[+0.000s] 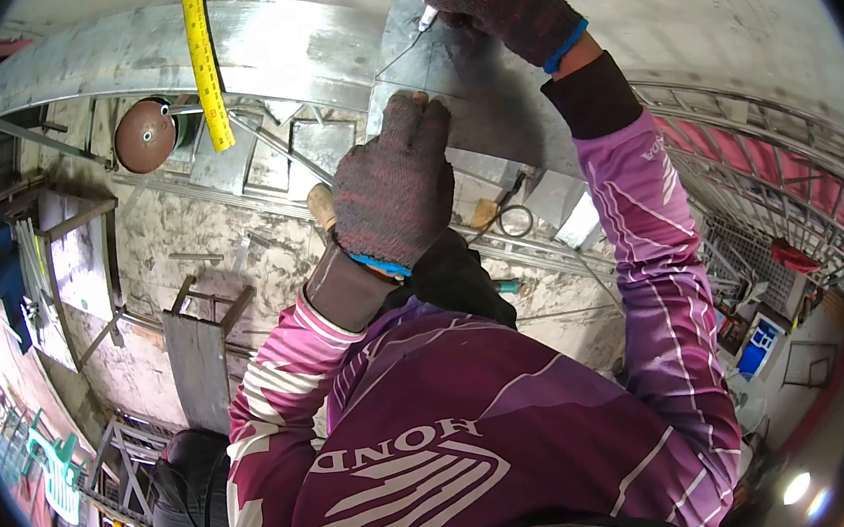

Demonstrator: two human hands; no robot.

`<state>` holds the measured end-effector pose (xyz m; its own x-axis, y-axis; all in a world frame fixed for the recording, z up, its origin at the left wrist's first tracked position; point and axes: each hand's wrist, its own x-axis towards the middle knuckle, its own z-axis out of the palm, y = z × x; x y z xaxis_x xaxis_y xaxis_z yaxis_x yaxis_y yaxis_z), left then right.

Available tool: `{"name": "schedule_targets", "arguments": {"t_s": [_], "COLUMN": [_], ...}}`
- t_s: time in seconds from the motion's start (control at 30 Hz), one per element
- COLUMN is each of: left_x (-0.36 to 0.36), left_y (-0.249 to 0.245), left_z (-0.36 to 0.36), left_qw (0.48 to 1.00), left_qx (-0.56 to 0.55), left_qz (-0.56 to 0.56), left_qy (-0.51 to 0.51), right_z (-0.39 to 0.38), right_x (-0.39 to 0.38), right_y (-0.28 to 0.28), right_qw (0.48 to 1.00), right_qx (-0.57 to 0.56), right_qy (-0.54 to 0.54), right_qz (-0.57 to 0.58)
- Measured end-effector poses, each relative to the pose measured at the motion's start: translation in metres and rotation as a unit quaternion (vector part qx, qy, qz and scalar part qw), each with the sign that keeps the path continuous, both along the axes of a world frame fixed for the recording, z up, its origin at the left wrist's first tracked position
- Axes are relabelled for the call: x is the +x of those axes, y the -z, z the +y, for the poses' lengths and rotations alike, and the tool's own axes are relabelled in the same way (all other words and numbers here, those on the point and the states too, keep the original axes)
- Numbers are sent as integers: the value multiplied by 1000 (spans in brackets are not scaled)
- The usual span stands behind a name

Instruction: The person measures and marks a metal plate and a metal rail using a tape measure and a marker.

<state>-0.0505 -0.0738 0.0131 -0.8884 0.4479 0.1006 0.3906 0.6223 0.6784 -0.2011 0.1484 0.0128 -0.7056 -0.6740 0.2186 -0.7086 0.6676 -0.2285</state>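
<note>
My right hand (505, 5), in a dark knitted glove with a blue cuff edge, holds a white marker pen (428, 19) with its fingers closed. The pen's tip points down at a grey metal sheet (404, 54), where a thin dark line runs from the tip toward the sheet's left edge. In a matching glove, my left hand (395, 181) is curled over the sheet's near edge, its fingers bent and a fingertip showing through the glove. What its thumb does is hidden. A yellow tape measure blade (204, 67) lies across the long metal surface (293, 49) to the left.
Below the work surface stand a brown round disc (144, 136) and metal offcuts (320, 152) on the stained floor. A small metal stand (199, 358) is at lower left. Metal railings (763, 148) line the right side. A green plastic chair (54, 471) sits far left.
</note>
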Motion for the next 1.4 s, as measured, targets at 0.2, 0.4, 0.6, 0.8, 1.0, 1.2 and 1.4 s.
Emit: {"name": "schedule_targets", "arguments": {"t_s": [0.2,0.4,0.6,0.8,1.0,1.2,1.4], "left_x": [-1,-1,-2,-1,1,1,1], "left_y": [-1,2,1,5,8,6,7], "left_z": [1,3,2,1,-1,-3,-1], "left_qw": [1000,1000,1000,997,998,999,999], "left_qx": [7,8,17,10,22,17,25], "left_qz": [2,11,2,71,50,40,48], "left_qy": [-1,-4,10,17,10,12,2], "right_z": [8,1,22,21,25,20,27], "right_x": [-1,15,38,47,38,35,27], "right_y": [-7,-40,-25,-26,1,4,9], "right_qw": [998,972,806,838,845,873,989], "right_qx": [36,-148,-454,-358,-396,-390,-43], "right_qy": [-16,104,176,165,73,23,-66], "right_qz": [58,-149,-335,-378,-351,-293,122]}}
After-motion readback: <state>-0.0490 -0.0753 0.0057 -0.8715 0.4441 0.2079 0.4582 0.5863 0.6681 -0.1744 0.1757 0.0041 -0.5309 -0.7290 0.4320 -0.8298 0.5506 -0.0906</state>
